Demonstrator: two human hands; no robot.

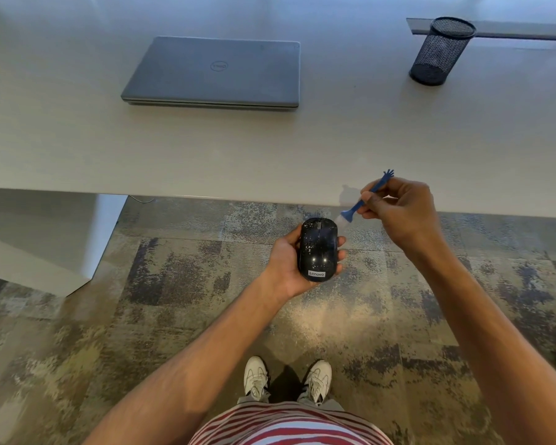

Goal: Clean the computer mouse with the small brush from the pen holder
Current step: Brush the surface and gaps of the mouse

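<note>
A black computer mouse (317,247) with white specks and a Lenovo label lies in my left hand (286,261), held over the carpet just in front of the table edge. My right hand (398,213) pinches a small blue brush (363,200) by its thin handle. The pale bristles point down-left and hover just off the mouse's front right corner. The handle's far end is shaped like a tiny hand. A black mesh pen holder (438,51) stands on the table at the far right; nothing shows inside it.
A closed grey laptop (215,72) lies on the white table (77,139) at the back centre. A table leg (103,236) stands at the left. Patterned carpet, my white shoes (288,379) and striped shirt are below.
</note>
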